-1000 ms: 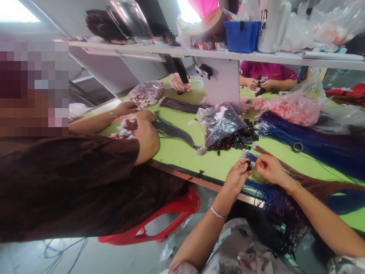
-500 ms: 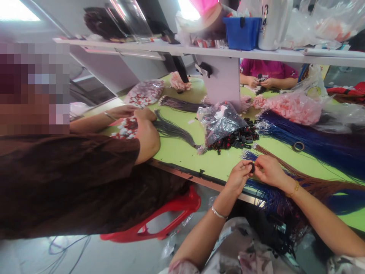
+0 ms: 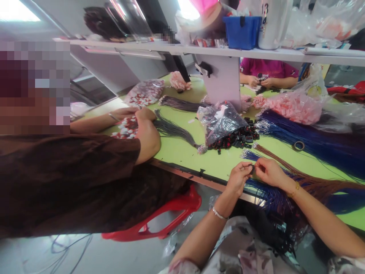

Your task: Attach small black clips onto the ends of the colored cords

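My left hand (image 3: pixel 240 177) pinches a small black plastic connector (image 3: pixel 252 169) between thumb and fingertips, above the table's front edge. Close against it on the right is my right hand (image 3: pixel 269 173), fingers closed in a pinch. Whatever is in that pinch is too small to make out. Beneath and beside my hands run blue wires (image 3: pixel 251 154) and brown wires (image 3: pixel 273 160), with bright metal tips at their far ends. Just beyond lies a heap of black connectors (image 3: pixel 245 136), partly under a clear plastic bag (image 3: pixel 222 121).
A co-worker's arm (image 3: pixel 148 137) reaches over the table at left, near red and white pieces (image 3: pixel 127 127). Grey wires (image 3: pixel 176 129), a tape roll (image 3: pixel 299 146) and pink pieces (image 3: pixel 299 108) lie around. A shelf (image 3: pixel 182 48) crosses above; a red stool (image 3: pixel 171 220) stands left.
The black connector has turned slightly in my left fingertips. My right hand stays beside it, its fingers shifted a little. The rest looks nearly the same.
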`<state>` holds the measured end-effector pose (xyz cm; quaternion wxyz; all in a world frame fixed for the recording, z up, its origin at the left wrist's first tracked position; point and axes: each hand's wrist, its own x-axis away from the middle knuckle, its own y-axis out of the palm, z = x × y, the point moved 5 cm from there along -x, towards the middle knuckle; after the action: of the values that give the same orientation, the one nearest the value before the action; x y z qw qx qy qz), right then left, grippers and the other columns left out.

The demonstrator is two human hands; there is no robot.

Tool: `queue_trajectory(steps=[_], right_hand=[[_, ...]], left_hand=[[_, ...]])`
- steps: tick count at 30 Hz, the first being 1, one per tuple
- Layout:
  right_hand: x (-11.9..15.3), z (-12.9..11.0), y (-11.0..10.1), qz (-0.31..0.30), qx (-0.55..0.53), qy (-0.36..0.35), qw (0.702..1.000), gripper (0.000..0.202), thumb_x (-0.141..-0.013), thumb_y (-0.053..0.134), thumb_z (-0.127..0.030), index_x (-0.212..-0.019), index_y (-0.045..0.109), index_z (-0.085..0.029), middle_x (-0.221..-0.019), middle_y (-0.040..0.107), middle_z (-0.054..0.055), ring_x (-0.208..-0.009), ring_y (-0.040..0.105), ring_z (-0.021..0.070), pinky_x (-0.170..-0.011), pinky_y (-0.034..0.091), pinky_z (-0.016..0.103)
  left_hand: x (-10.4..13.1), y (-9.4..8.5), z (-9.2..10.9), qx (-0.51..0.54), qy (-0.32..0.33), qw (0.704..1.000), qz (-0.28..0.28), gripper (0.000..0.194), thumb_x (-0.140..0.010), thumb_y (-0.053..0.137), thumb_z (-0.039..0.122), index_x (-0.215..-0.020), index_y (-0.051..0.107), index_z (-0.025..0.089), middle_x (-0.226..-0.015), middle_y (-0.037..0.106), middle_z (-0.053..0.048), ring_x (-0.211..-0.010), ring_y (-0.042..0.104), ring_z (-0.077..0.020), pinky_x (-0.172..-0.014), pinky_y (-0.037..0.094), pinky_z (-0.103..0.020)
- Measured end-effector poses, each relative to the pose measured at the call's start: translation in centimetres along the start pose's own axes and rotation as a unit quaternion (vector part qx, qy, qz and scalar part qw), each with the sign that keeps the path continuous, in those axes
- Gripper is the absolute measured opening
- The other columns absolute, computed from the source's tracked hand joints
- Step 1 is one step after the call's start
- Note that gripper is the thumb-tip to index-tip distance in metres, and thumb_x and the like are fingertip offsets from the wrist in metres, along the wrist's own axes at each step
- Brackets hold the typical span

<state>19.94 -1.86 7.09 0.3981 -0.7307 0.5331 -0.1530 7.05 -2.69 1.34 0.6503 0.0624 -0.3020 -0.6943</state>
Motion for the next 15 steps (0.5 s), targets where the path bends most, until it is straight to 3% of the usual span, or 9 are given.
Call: queue_trajectory(steps=[2, 4, 7, 9, 11, 13, 15], right_hand=[[-0.4, 0.6, -0.9, -0.022, -0.059, 0.03, 0.998, 0.019, -0.084, 0.046, -0.026, -0.072, 0.057, -0.016, -0.065, 0.057, 0.0, -0.058, 0.046, 0.0106, -0.055, 0.033, 0.022], [-0.8, 1.0, -1.9, -0.022, -0.091, 0.061, 0.994, 0.023, -0.086, 0.046, -0.031, -0.074, 0.058, -0.016, -0.066, 0.058, -0.001, -0.058, 0.046, 0.0105, -0.054, 0.033, 0.021], [-1.3, 0.6, -1.7, -0.061, -0.066, 0.065, 0.994, 0.019, -0.083, 0.048, -0.029, -0.074, 0.059, -0.015, -0.067, 0.059, 0.0, -0.058, 0.047, 0.0104, -0.054, 0.032, 0.021], [-1.2, -0.4, 0.0, -0.128, -0.026, 0.055, 0.99, 0.015, -0.08, 0.05, -0.025, -0.072, 0.06, -0.016, -0.067, 0.061, 0.0, -0.058, 0.047, 0.0104, -0.055, 0.031, 0.021], [-0.7, -1.2, 1.9, -0.179, 0.032, 0.054, 0.982, 0.012, -0.078, 0.054, -0.024, -0.072, 0.061, -0.016, -0.068, 0.062, 0.001, -0.058, 0.048, 0.0109, -0.056, 0.029, 0.022], [-0.3, -1.4, 3.2, -0.187, 0.095, 0.072, 0.975, 0.009, -0.077, 0.057, -0.025, -0.075, 0.061, -0.017, -0.072, 0.063, 0.002, -0.062, 0.049, 0.0122, -0.057, 0.027, 0.023], [0.2, -1.3, 4.1, -0.209, 0.127, 0.101, 0.964, 0.008, -0.078, 0.055, -0.023, -0.078, 0.061, -0.017, -0.076, 0.064, 0.003, -0.067, 0.051, 0.0135, -0.058, 0.026, 0.024]], left_hand=[[1.5, 0.6, 1.2, -0.072, 0.095, 0.993, 0.014, 0.023, -0.069, 0.071, 0.027, -0.088, 0.064, 0.016, -0.076, 0.061, -0.002, -0.066, 0.055, -0.0105, -0.062, 0.045, -0.024], [4.0, 2.2, 2.5, -0.201, 0.226, 0.953, -0.012, 0.018, -0.078, 0.063, 0.026, -0.095, 0.065, 0.019, -0.086, 0.064, -0.005, -0.077, 0.058, -0.0137, -0.071, 0.047, -0.027], [8.7, 6.4, 2.2, -0.391, 0.388, 0.817, -0.168, 0.02, -0.083, 0.056, 0.024, -0.1, 0.066, 0.02, -0.093, 0.066, -0.008, -0.085, 0.059, -0.0159, -0.077, 0.049, -0.029], [11.4, 8.8, 0.4, -0.456, 0.43, 0.711, -0.319, 0.026, -0.087, 0.051, 0.026, -0.109, 0.063, 0.019, -0.098, 0.067, -0.007, -0.088, 0.06, -0.0151, -0.079, 0.05, -0.027], [12.6, 9.6, -1.1, -0.475, 0.44, 0.643, -0.409, 0.031, -0.088, 0.05, 0.034, -0.113, 0.06, 0.018, -0.104, 0.067, -0.007, -0.095, 0.06, -0.0153, -0.085, 0.049, -0.026], [11.9, 8.8, -1.1, -0.477, 0.445, 0.641, -0.404, 0.031, -0.087, 0.051, 0.038, -0.109, 0.062, 0.019, -0.104, 0.068, -0.006, -0.097, 0.061, -0.0153, -0.088, 0.048, -0.026], [9.3, 6.4, 0.6, -0.485, 0.452, 0.683, -0.307, 0.023, -0.088, 0.049, 0.031, -0.102, 0.064, 0.021, -0.097, 0.069, -0.005, -0.092, 0.062, -0.015, -0.086, 0.049, -0.027]])
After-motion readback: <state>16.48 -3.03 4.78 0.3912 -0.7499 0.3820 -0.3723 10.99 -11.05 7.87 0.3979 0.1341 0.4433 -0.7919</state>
